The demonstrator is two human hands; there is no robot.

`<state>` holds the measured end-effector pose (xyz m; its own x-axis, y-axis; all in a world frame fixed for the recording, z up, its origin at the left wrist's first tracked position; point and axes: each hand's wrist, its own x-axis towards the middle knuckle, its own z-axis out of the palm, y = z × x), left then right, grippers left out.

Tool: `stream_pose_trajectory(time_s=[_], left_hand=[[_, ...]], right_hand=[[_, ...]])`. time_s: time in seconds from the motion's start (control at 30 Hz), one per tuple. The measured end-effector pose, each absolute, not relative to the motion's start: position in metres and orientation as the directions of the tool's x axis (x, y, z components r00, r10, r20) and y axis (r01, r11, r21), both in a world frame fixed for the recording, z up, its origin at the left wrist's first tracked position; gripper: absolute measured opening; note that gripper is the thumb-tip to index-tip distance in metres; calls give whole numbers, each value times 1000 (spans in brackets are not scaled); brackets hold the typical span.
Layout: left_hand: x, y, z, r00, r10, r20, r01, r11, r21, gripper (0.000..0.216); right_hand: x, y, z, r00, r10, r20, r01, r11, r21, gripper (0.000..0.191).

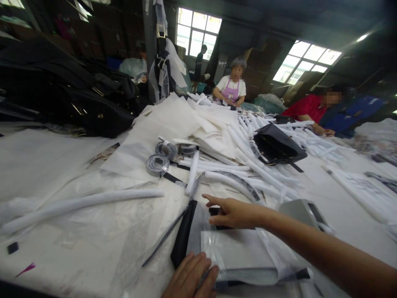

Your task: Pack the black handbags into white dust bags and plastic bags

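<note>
Dim workshop space surrounds a white counter (62, 267), where a film-wrapped black bag (234, 252) lies at lower centre, probably light, soft and slippery, best held by its folded side edges. The hands are apart: the left hand (192, 278) lies on its near-left edge, any grip unclear, while the right hand (231, 212) hangs loosely spread at its far edge. Beyond, mid-frame, are tightly coiled straps (157, 165), smooth white tubes (192, 173) and thin, creased sheets (176, 118).
</note>
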<state>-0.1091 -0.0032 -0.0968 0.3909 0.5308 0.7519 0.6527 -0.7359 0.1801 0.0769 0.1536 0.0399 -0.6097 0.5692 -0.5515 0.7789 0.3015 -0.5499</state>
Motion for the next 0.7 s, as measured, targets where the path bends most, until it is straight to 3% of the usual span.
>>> stream_pose_trajectory(time_s=[0.13,0.23,0.3,0.43,0.5,0.57,0.63,0.7], left_hand=[[-110,-6,-98,420,567,708,649,-733,203,24],[-110,-5,-95,407,568,715,638,-737,223,23],[-109,-3,-93,389,569,724,638,-734,233,22],[-109,-1,-89,359,556,749,640,-731,236,24],[-109,-1,-87,357,565,744,639,-729,246,24],[-108,0,-86,348,578,738,639,-722,265,23],[-107,1,-84,282,539,793,638,-723,265,24],[-108,2,-83,242,493,836,633,-733,249,29]], right_hand=[[73,136,34,-625,613,-484,765,356,-537,116],[68,132,21,-561,674,-481,801,294,-522,117],[67,135,15,-540,697,-472,791,228,-568,106],[89,134,26,-472,828,-304,697,139,-704,56],[124,124,42,-281,940,-193,732,80,-677,41],[176,109,57,6,999,-48,840,-31,-541,37],[233,86,65,307,946,101,889,-248,-384,40],[284,58,66,503,856,120,819,-427,-383,46]])
